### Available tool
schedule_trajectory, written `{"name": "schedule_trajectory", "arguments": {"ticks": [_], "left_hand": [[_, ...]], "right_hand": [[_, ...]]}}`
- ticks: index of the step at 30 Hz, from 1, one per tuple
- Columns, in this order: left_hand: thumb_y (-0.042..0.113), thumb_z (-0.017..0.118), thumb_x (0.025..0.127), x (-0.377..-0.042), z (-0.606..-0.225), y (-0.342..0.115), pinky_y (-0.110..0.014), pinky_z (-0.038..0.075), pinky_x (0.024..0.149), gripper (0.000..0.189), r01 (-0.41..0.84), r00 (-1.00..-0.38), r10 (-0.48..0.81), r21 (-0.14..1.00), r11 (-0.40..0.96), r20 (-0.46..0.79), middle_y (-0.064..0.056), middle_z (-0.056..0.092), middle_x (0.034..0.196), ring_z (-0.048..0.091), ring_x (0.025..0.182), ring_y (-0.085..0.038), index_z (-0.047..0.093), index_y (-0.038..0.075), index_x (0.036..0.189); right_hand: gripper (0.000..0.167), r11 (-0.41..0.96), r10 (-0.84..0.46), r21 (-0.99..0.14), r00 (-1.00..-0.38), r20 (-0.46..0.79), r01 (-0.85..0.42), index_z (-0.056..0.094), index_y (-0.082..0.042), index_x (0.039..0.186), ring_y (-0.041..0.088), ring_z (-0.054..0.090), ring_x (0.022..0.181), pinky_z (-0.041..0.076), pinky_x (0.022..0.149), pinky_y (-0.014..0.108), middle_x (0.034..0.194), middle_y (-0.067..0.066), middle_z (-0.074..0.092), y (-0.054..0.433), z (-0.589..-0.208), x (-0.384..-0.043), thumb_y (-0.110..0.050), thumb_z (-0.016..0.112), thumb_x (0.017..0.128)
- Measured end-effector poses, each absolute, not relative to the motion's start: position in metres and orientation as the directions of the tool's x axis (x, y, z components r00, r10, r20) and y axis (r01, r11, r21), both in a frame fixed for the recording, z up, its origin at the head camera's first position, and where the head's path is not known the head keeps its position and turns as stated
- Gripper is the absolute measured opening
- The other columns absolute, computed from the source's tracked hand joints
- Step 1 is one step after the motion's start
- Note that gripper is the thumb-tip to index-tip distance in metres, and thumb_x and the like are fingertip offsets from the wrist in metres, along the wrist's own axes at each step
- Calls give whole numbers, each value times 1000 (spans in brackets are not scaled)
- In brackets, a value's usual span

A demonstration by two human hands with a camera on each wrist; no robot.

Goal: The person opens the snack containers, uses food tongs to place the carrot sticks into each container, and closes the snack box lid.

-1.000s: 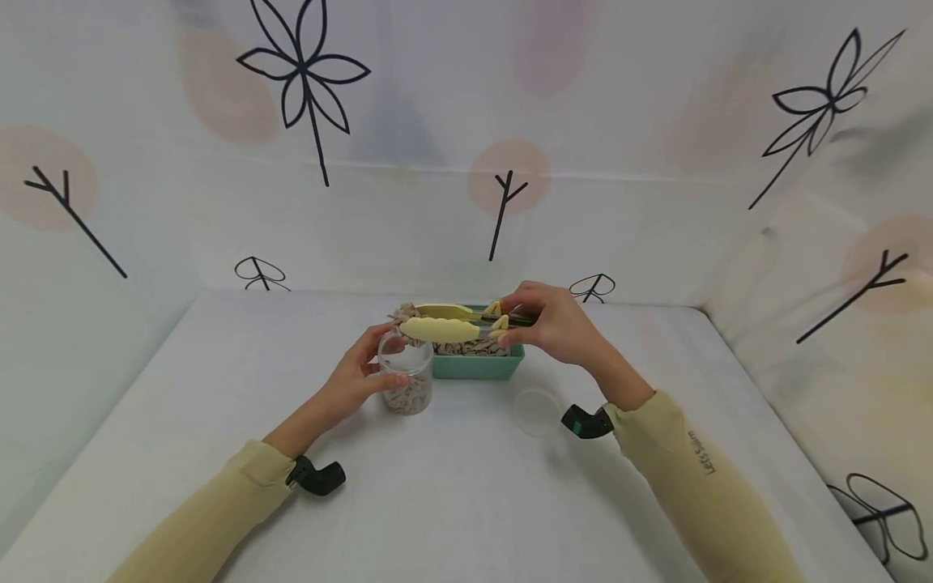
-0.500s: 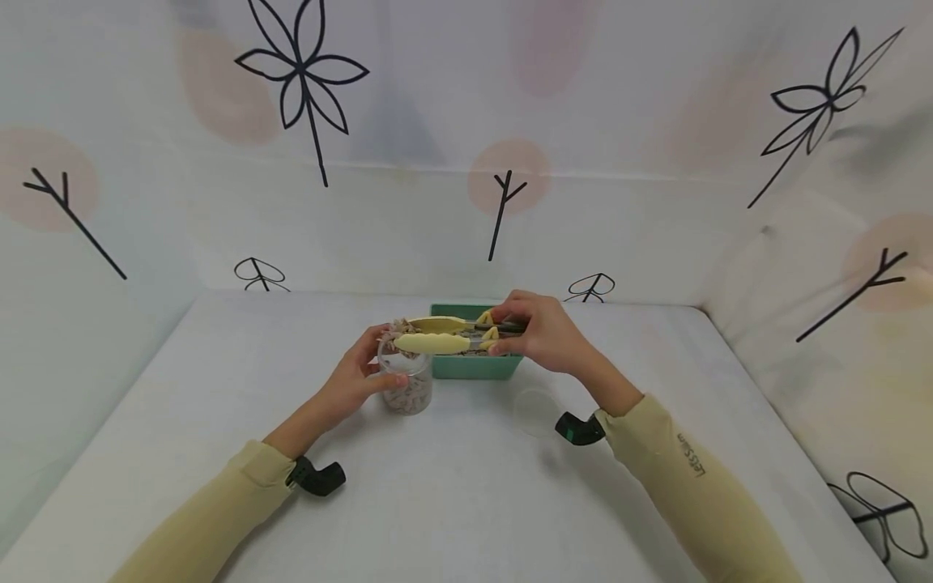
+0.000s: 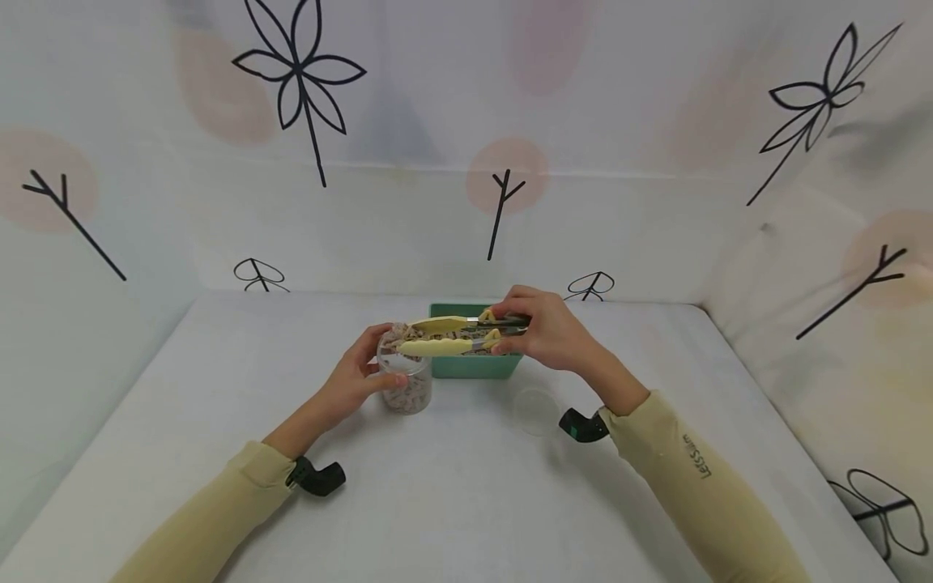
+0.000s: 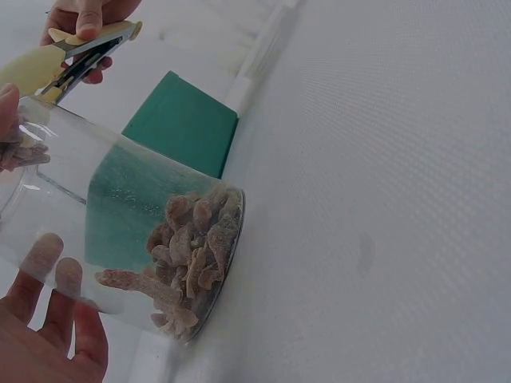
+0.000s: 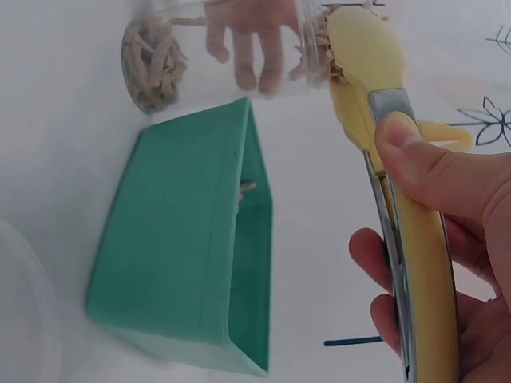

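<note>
A clear round jar [image 3: 417, 366] stands upright on the table, with my left hand [image 3: 348, 390] curled round its upper part. Brownish dried pieces [image 4: 192, 247] fill the jar's lower part. My right hand [image 3: 552, 328] grips yellow tongs [image 3: 437, 348] by their handles, thumb on one arm and fingers on the other. The tongs lie nearly level, their yellow tips at the jar's mouth. A clump of the same dried pieces [image 5: 321, 48] shows at those tips, partly inside the rim and partly hidden by them.
A green rectangular box [image 3: 474, 369] holding more dried pieces stands right of the jar, under the tongs. A clear round lid [image 3: 537, 411] lies flat on the white table [image 3: 466, 502] in front of the right hand. A patterned cloth wall [image 3: 408, 219] rises behind.
The right hand and tongs have come down and slightly left, bringing the clump from above the rim into the jar's mouth. The left hand and jar have stayed in place.
</note>
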State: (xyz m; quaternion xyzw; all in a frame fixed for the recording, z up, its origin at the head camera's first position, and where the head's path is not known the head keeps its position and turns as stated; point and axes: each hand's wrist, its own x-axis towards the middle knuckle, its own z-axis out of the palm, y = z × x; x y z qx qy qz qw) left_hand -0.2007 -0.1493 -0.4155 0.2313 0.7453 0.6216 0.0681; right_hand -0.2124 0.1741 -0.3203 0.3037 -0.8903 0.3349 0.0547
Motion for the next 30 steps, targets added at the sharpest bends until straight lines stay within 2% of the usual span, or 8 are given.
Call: {"name": "schedule_trajectory", "arguments": {"ticks": [6,14,21,30], "left_hand": [[14,76,89,-201,-415,-150,-53,35,105,75,252,-886,427,961,116,181,-13,46,145,43,130,-28,33,12,150],[11,76,89,-201,-415,-150,-52,37,103,72,275,-878,434,956,105,205,-11,47,144,43,130,-27,37,14,148],[10,74,89,-201,-415,-150,-54,36,105,69,281,-878,430,954,107,211,-11,46,147,40,135,-27,38,15,148],[9,74,89,-199,-414,-150,-55,35,104,70,273,-882,425,956,111,202,-10,45,148,39,135,-27,38,16,148]], "right_hand": [[43,594,-537,-528,-788,300,-606,73,-6,112,26,62,89,53,72,32,99,-1,59,174,-317,-213,-13,90,73],[45,599,-556,-512,-780,286,-615,73,-4,114,22,64,89,56,73,32,100,0,58,172,-310,-212,-12,90,73],[44,594,-553,-528,-785,280,-607,73,-3,114,28,65,90,57,73,35,100,1,58,171,-309,-212,-9,89,73],[43,611,-558,-481,-773,303,-629,74,-5,113,20,60,84,52,67,31,99,0,59,169,-310,-213,-14,89,74]]}}
